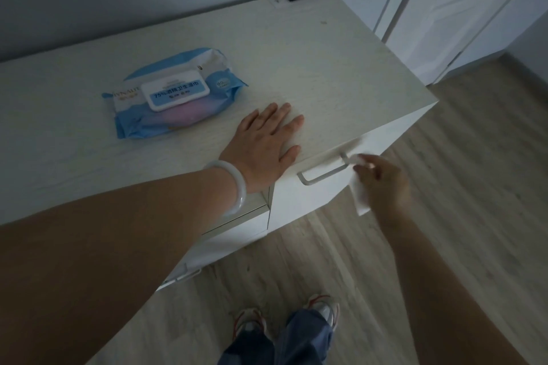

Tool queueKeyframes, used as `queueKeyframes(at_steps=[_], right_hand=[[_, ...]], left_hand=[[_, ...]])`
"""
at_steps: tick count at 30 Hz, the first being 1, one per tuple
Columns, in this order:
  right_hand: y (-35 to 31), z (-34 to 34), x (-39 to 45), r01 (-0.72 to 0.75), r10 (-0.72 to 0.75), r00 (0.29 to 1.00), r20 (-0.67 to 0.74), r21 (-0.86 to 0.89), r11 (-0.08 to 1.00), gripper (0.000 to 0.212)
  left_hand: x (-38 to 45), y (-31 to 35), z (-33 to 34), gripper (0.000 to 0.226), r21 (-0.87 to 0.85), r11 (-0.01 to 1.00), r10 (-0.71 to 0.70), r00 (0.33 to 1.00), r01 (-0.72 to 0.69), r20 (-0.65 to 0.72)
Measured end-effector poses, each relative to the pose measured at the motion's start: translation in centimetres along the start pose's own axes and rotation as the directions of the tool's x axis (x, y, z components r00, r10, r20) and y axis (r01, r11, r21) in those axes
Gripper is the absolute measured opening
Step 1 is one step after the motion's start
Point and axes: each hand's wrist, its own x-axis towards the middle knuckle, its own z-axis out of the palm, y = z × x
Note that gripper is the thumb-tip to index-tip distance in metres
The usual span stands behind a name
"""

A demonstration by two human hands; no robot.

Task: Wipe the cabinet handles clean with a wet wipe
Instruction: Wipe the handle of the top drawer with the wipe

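Wipe (360, 187) pinched in right hand (385, 181), pressed to the far end of the top drawer handle (323, 172). Left hand (267, 139) flat, fingers straight, on the cabinet top (326, 68) just above that handle. Wipe pack (173, 95) left of it, lid closed. Judged mid-task: a lower handle (185, 272) is seemingly still to do.

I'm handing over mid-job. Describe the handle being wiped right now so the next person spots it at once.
Find the pale wooden cabinet with the blue wipes pack on top. On its front, just below the top edge under the flat left hand, is a grey bar handle. Unlike the lower handle near the floor, its far end has the right hand pressing a white wipe on it.
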Motion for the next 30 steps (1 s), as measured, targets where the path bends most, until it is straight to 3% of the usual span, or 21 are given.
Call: queueKeyframes(at_steps=[3, 9, 13, 15, 18, 21, 27, 30], right_hand=[[0.0, -0.7, 0.6, -0.107, 0.109, 0.994, -0.025, 0.088, 0.99, 0.027], [-0.6, 1.0, 1.8, -0.452, 0.372, 0.89, 0.263, 0.394, 0.801, 0.04], [-0.1, 1.3, 1.5, -0.367, 0.351, 0.93, 0.109, 0.33, 0.87, 0.033], [-0.1, 1.7, 1.4, -0.354, 0.36, 0.931, 0.063, 0.4, 0.845, 0.023], [-0.9, 2.7, 1.6, -0.375, 0.373, 0.923, 0.092, 0.426, 0.823, 0.007], [-1.2, 3.3, 1.6, -0.429, 0.421, 0.897, 0.133, 0.488, 0.76, 0.014], [-0.7, 4.6, -1.6, -0.427, 0.466, 0.883, 0.053, 0.504, 0.751, 0.022], [-0.8, 4.4, -0.6, -0.475, 0.524, 0.842, 0.126, 0.633, 0.612, 0.015]], left_hand=[[0.0, 0.1, 0.0, 0.071, 0.007, 1.0, 0.001, 1.0, -0.001, -0.005], [0.0, 0.2, 0.0, 0.072, 0.014, 1.0, -0.006, 1.0, 0.006, -0.007], [0.0, 0.2, -0.1, 0.072, 0.012, 1.0, -0.008, 1.0, 0.008, -0.011], [0.0, 0.1, -0.1, 0.071, 0.008, 1.0, -0.01, 1.0, 0.01, -0.014], [0.0, 0.1, 0.0, 0.07, 0.01, 1.0, -0.003, 1.0, 0.003, -0.008], [0.0, 0.2, -0.1, 0.072, 0.004, 1.0, -0.003, 1.0, 0.003, -0.007], [-0.1, 0.1, -0.1, 0.07, -0.009, 1.0, -0.009, 1.0, 0.008, -0.019], [-0.1, 0.2, -0.2, 0.07, -0.01, 1.0, -0.005, 1.0, 0.005, -0.021]])
